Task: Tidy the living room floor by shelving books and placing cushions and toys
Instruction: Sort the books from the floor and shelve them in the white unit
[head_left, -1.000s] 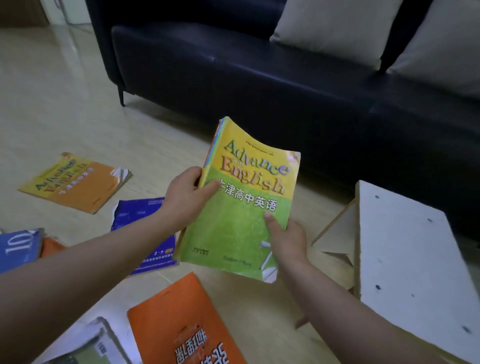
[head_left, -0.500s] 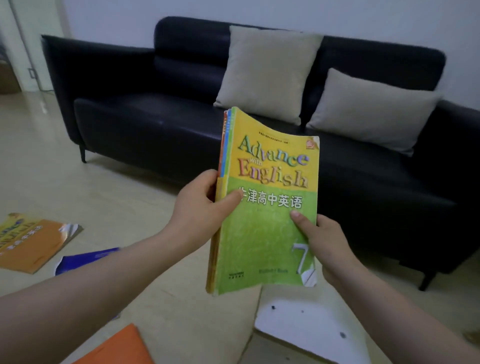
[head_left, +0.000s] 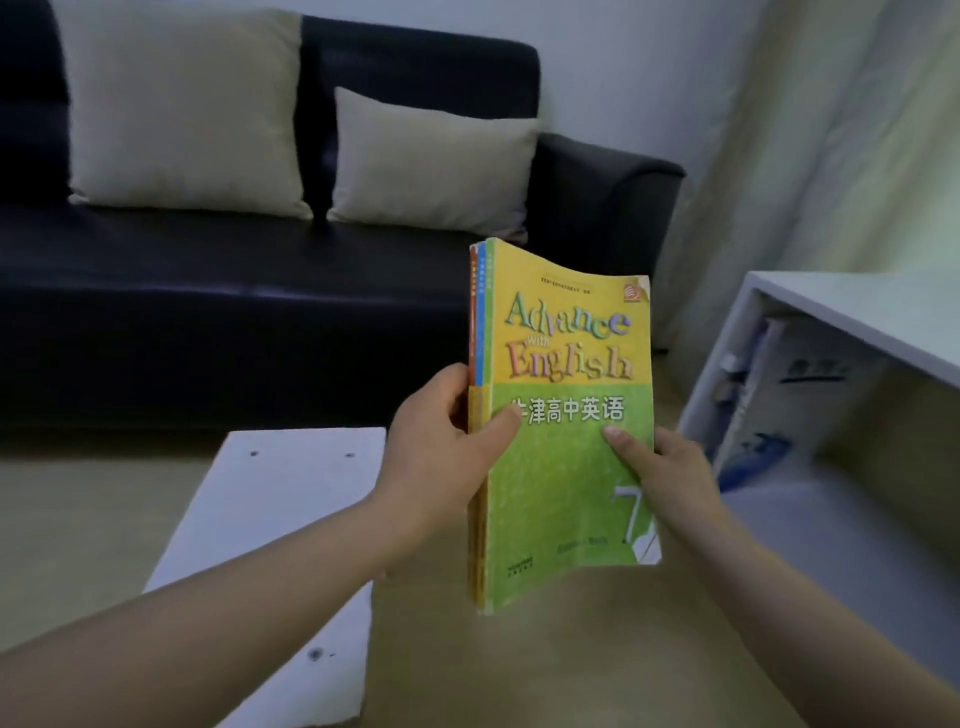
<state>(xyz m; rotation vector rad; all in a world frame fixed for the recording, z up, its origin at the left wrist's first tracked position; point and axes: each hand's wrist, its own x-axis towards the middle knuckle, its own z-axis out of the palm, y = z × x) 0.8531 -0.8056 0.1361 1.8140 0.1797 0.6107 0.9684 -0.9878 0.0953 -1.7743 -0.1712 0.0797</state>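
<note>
The stack of books (head_left: 569, 322) stands upright in mid-air, long axis vertical. The left hand (head_left: 441, 462) grips its spine edge, thumb on the cover, and the right hand (head_left: 670, 478) pinches the lower open edge. The white shelf (head_left: 852, 312) opens to the right, nearer the right hand.

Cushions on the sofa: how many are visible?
2. The larger cushion leans against the sofa back at left; the smaller cushion sits right of it, near the armrest. Others may be off-frame.

A thin stack of books (head_left: 571, 332) is held upright mid-scene, its yellow-and-green cover facing near. The left cushion (head_left: 182, 109) and right cushion (head_left: 431, 161), both beige, lean side by side on the far sofa (head_left: 208, 312).
</note>
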